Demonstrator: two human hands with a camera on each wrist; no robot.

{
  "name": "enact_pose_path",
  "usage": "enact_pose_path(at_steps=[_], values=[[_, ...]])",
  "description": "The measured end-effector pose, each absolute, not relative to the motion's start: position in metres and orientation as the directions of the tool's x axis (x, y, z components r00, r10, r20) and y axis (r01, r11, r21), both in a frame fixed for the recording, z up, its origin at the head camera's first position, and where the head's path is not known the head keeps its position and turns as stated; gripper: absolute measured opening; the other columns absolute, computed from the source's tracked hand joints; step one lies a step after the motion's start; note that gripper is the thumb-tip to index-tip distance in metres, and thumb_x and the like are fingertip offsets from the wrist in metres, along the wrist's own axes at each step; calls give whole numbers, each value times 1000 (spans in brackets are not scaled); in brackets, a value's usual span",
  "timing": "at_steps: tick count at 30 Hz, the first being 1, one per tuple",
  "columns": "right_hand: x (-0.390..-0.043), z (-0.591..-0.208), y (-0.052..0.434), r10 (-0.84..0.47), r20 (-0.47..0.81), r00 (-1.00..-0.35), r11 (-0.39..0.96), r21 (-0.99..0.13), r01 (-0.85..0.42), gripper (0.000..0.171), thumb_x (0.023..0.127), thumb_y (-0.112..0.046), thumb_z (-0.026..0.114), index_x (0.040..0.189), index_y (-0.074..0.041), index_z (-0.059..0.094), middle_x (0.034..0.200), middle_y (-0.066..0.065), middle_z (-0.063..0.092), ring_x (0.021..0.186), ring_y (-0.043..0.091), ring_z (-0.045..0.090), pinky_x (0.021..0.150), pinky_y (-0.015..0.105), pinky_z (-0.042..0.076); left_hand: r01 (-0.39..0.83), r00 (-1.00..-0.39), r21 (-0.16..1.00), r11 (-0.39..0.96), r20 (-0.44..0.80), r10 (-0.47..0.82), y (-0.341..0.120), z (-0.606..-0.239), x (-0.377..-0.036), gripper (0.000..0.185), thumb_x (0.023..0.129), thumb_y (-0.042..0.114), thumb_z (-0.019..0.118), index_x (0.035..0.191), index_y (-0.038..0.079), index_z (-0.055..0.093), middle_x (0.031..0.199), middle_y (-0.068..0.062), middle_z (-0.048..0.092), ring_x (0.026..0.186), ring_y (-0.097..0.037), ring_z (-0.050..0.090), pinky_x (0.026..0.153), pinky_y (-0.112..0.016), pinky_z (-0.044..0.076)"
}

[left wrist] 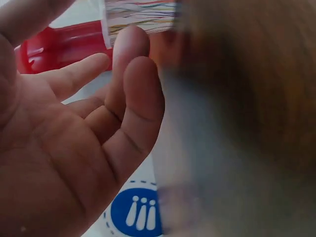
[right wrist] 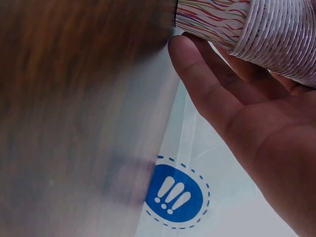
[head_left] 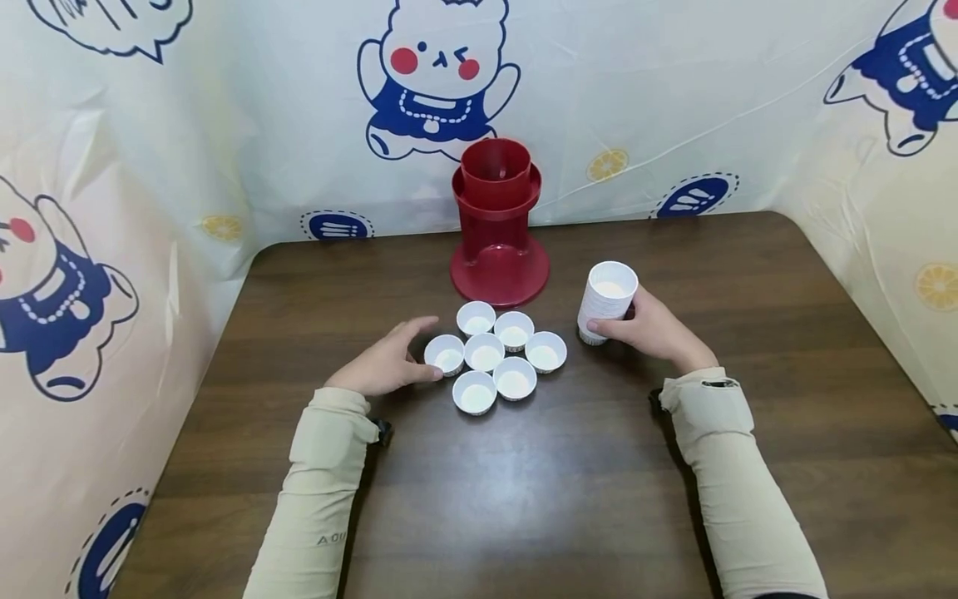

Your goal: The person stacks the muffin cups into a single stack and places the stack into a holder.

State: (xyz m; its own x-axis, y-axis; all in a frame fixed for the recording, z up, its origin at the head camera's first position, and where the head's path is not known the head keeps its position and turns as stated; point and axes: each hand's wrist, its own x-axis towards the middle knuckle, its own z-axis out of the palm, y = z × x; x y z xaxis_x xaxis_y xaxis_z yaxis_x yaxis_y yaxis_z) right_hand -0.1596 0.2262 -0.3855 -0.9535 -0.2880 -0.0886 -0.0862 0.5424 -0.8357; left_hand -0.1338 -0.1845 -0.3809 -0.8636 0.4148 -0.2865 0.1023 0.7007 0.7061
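Several white paper cups (head_left: 484,353) stand mouth up in a tight cluster on the table. Beside its left edge is my left hand (head_left: 377,362), with index finger and thumb spread near the leftmost cup (head_left: 445,355). In the left wrist view its fingers are loosely bent beside a cup with coloured wavy lines (left wrist: 143,17). To the right of the cluster, my right hand (head_left: 659,333) grips a tall stack of nested paper cups (head_left: 608,295) low on its side. The right wrist view shows the stack's ridged rims (right wrist: 281,39) and a wavy-lined lower cup.
A red stand with a cylinder in its top (head_left: 499,225) rises behind the cluster, near the back of the brown wooden table (head_left: 479,516). Printed cloth (head_left: 299,108) hangs around the back and sides.
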Motion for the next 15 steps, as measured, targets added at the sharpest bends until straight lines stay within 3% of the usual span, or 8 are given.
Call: enact_pose_path(at_steps=[5, 15], values=[[-159, -387, 226, -288, -82, -954, 535, -840, -89, 71, 88, -24, 80, 142, 2, 41, 127, 22, 58, 116, 35, 55, 104, 51, 40, 124, -864, 683, 720, -283, 417, -179, -389, -135, 74, 89, 27, 78, 150, 11, 40, 151, -15, 41, 136, -30, 40, 113, -51, 31], [-161, -389, 225, -308, -58, -950, 520, -846, -117, 72, 87, -18, 80, 143, 3, 40, 128, 23, 57, 117, 34, 54, 103, 51, 40, 137, -872, 675, 725, -265, 411, -174, -388, -136, 72, 87, 25, 79, 148, 11, 43, 149, -13, 43, 136, -28, 41, 113, -49, 32]])
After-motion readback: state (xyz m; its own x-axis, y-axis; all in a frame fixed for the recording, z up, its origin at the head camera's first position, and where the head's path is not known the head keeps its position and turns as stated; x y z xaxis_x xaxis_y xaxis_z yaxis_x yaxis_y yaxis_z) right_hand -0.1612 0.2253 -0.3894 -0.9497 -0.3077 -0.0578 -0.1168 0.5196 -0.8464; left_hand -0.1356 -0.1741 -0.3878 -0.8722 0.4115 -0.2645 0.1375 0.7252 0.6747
